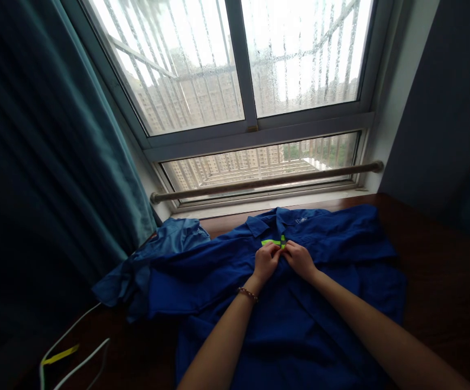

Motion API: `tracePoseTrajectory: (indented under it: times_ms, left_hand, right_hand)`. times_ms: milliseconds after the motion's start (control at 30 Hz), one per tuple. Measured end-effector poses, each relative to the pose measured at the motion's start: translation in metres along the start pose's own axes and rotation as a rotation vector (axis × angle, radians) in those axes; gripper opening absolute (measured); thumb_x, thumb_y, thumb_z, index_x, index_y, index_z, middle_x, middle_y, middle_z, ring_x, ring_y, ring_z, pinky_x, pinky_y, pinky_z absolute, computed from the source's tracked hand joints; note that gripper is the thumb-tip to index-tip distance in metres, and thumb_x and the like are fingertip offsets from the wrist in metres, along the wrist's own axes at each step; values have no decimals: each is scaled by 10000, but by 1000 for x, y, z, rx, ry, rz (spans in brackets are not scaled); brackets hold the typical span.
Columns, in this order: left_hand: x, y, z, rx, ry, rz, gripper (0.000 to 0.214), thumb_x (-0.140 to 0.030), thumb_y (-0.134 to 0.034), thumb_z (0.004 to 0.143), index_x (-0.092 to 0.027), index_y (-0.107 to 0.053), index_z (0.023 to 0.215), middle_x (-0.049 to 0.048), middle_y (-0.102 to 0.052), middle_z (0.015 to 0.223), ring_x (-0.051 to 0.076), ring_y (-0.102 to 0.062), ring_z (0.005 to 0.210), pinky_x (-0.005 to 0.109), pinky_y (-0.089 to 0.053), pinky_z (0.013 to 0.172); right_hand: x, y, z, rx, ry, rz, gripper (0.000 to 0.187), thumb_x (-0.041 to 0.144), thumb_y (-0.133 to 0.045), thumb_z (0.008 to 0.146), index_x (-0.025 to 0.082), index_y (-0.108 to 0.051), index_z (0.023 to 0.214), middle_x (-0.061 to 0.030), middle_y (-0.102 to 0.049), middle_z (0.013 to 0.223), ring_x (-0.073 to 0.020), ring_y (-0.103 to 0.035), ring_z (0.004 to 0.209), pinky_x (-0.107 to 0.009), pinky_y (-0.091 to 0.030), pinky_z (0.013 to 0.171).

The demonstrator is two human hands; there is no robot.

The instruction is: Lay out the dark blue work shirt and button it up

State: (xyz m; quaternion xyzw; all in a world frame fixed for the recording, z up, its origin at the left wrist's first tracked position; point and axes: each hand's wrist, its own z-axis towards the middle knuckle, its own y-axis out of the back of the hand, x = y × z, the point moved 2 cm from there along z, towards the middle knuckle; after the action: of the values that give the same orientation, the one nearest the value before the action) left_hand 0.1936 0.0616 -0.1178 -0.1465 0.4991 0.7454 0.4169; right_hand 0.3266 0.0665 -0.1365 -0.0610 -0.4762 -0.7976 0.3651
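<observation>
A blue work jacket (332, 325) lies spread out with its collar towards the window and one sleeve stretched to the left. Small pale lettering marks its chest at the right. Below the collar, a neon yellow-green strip (270, 242) crosses the front. My left hand (266, 261), with a beaded bracelet at the wrist, pinches the front edge of the jacket just under this strip. Right beside it, my right hand (298, 259) is closed on the same front edge, fingertips almost touching the left ones. Whatever small part sits between the fingertips is hidden.
Lighter blue fabric (178, 236) lies bunched at the left, under the jacket's sleeve. The brown wooden surface (433, 271) reaches the window, where a metal rail (267, 184) runs across. A teal curtain (96, 135) hangs left. White cable (70, 327) and a yellow strip (60, 355) lie lower left.
</observation>
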Motion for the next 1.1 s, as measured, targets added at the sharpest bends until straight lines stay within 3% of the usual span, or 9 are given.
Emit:
tracePoseTrajectory:
  times_ms: [100,167,267,400,567,800,1000,1100]
  left_hand:
    - [-2,1,0,-1,-9,-22,163,-220,-494,795,-155,-627,727,34,-602,757,125,-532,691,232,-407,664]
    - [-3,1,1,10,-5,-51,170,-237,-498,795,-155,-640,750,35,-603,752,121,-527,661,230,-410,640]
    - [-8,2,2,22,-20,-90,194,-256,-489,804,-163,-659,800,44,-611,780,124,-534,670,231,-418,636]
    - [-18,3,5,33,-30,-122,213,-224,-459,814,-170,-652,884,60,-618,833,138,-556,722,234,-434,645]
    - [-32,9,11,27,47,-107,260,-211,-515,775,-167,-566,1026,55,-629,876,131,-578,686,242,-447,659]
    - [-57,43,16,307,-155,110,225,-307,-607,715,-192,-647,904,51,-626,861,185,-572,781,263,-424,721]
    - [-54,80,25,309,-89,198,223,-265,-603,720,-211,-656,930,44,-634,872,199,-559,842,275,-400,795]
    - [-50,94,29,253,-85,249,192,-280,-535,774,-210,-662,901,44,-632,849,189,-556,818,289,-394,806]
  right_hand:
    - [0,0,-1,-72,-54,15,113,202,-463,801,185,-517,703,-29,-536,744,-145,-530,652,-235,-390,593]
    - [1,3,-2,-132,-83,47,72,199,-472,788,179,-525,833,-39,-527,792,-148,-529,653,-238,-404,594]
    - [4,6,-2,-151,-60,44,263,174,-446,795,203,-484,1053,-51,-521,901,-148,-536,678,-237,-411,595]
    - [3,13,2,-154,-52,-21,157,189,-399,831,214,-535,904,-45,-528,859,-157,-534,696,-239,-390,597]
    - [-4,33,16,-325,-128,53,133,182,-392,821,193,-518,781,-40,-507,761,-155,-494,654,-260,-374,615]
    - [-1,81,36,-587,-194,159,130,263,-441,813,175,-518,757,-12,-493,696,-138,-454,604,-274,-368,605]
    - [6,116,39,-692,-230,239,157,306,-463,811,170,-540,804,-15,-534,744,-123,-473,593,-250,-381,553]
    - [12,125,39,-711,-231,263,164,324,-470,811,175,-538,814,-2,-520,692,-124,-480,579,-241,-377,520]
